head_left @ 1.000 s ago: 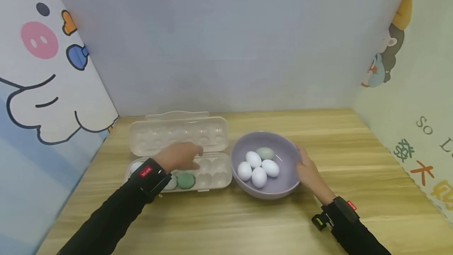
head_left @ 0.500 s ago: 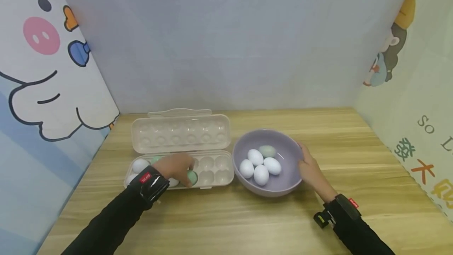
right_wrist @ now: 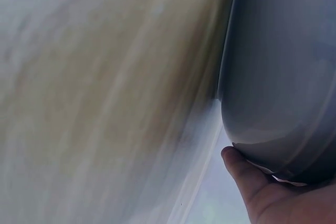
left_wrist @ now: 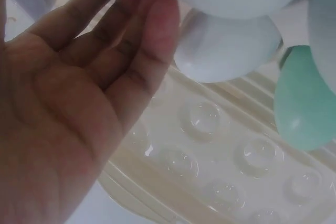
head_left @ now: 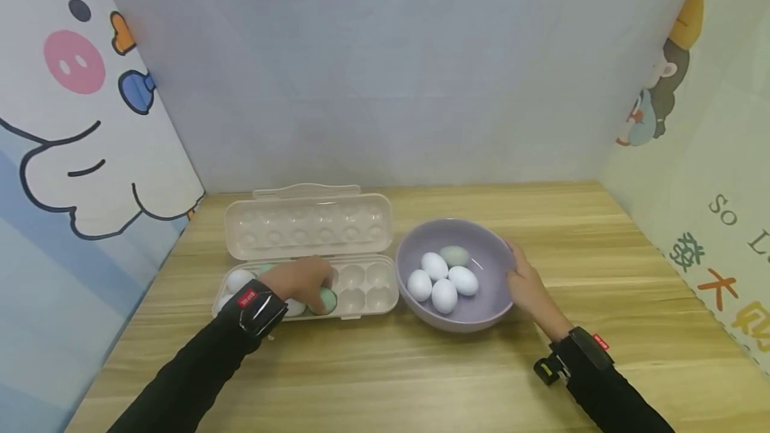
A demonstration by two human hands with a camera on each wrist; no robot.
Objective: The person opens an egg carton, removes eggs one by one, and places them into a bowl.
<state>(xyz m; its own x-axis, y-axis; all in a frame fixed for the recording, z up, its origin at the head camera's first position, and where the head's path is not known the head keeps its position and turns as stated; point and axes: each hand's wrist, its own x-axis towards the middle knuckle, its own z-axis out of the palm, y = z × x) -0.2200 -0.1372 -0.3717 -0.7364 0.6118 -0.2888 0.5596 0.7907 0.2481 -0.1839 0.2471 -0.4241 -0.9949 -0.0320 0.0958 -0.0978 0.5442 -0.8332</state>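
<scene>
In the head view my left hand (head_left: 303, 281) reaches into the front half of an open egg carton (head_left: 385, 286), fingers and thumb round a green egg (head_left: 327, 299) in the near row. The left wrist view shows the fingers curled at that egg, cut off by the top edge, with white eggs (left_wrist: 228, 48) and another green egg (left_wrist: 304, 100) beside them. My right hand (head_left: 525, 280) grips the right rim of a purple bowl (head_left: 493, 286). In the bowl lie several white eggs (head_left: 444, 296) and one pale green egg (head_left: 454, 256). My hand hides part of the carton.
The carton's clear lid (head_left: 308, 226) lies folded back behind its egg half. Vacant egg cups (head_left: 351, 301) are at the carton's right end, close to the bowl. A grey backdrop (head_left: 385, 72) rises behind the wooden table (head_left: 385, 379), with printed panels at both sides.
My left hand has come down from above the carton onto the green egg in the near row and taken hold of it. The right hand stays on the bowl.
</scene>
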